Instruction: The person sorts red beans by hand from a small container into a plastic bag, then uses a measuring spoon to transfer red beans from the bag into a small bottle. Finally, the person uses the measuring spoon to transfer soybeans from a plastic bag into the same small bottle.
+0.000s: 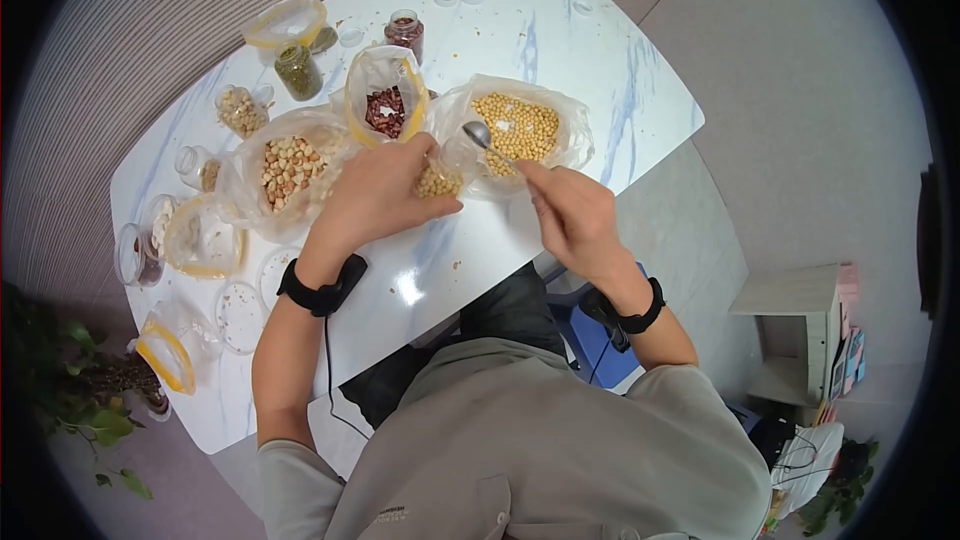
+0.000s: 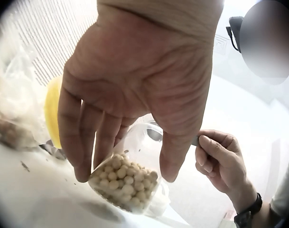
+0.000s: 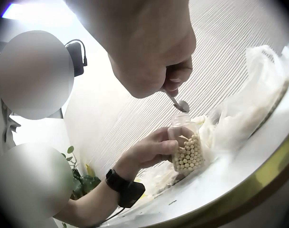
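My left hand (image 1: 375,190) grips a clear plastic jar (image 3: 187,147) by its sides, fingers on one side and thumb on the other. Yellow soybeans (image 2: 127,183) fill much of the jar, which leans in the left wrist view. Between the fingers and thumb of my right hand (image 1: 580,215) is the handle of a metal spoon (image 1: 477,133). The spoon's bowl hangs just over the jar's mouth in the right wrist view. Behind the spoon lies an opened plastic bag (image 1: 575,130) of soybeans. Beyond my left hand stands a bag (image 1: 358,75) of dark red beans.
A bag (image 1: 235,185) of brown-and-white seeds lies left of my left hand. Filled jars, including a green one (image 1: 298,75) and a dark red one (image 1: 405,32), stand along the far side. Clear lids (image 1: 240,318) and opened bags (image 1: 165,355) lie at the left.
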The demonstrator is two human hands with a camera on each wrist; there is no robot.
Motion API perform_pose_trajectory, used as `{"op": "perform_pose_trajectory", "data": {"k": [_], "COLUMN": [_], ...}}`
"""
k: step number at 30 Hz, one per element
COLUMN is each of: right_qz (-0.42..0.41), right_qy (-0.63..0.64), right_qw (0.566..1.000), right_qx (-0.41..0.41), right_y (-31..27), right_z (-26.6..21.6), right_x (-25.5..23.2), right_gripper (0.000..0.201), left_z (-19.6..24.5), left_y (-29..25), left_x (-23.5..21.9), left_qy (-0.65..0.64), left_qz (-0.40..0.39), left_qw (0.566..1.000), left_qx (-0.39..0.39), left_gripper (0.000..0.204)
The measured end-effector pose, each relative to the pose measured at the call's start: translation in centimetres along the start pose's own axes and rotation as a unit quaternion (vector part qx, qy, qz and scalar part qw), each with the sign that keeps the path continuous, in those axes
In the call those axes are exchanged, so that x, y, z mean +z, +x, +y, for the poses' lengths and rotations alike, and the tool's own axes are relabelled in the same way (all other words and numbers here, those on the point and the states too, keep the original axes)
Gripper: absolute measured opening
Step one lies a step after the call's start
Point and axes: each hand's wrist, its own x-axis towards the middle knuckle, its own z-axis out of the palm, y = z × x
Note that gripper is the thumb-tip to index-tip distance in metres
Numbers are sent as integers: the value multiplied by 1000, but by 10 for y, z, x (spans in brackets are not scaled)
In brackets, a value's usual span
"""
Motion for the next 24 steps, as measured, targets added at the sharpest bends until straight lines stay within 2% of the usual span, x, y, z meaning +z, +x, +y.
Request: {"op": "perform_pose_trajectory", "data": {"k": [3,4,7,10,13,16,19,22,24], "right_qz": [42,54,32,28,-4,1,-19,-14,-11], "right_qy": [67,72,71,76,73,75,83,93,100], "right_qw": [989,984,975,972,964,969,967,966,966], "right_qx": [126,154,208,219,254,235,241,240,240], "right_y": [-3,-5,-12,-20,-24,-27,-27,-28,-30], "right_z": [5,10,20,26,27,33,35,37,40], "right_x": [0,1,1,3,-2,-5,-9,-10,-8], "right_gripper": [29,22,23,22,22,22,23,22,22], "left_z": [-11,-14,-15,-16,-15,-14,0,4,8], "left_y": [2,3,0,-3,-11,-4,8,29,43], "left_x": [5,5,0,-3,-15,-29,-35,-33,-31], "left_qy": [-21,-31,-36,-72,-120,-172,-123,-71,-67], "left_qz": [-11,-12,-47,-35,-37,-51,-87,-140,-179], "left_qw": [999,998,997,995,991,981,987,985,975], "left_qx": [29,45,45,65,46,-68,-61,-75,-116], "left_gripper": [65,65,66,69,59,43,37,40,44]}}
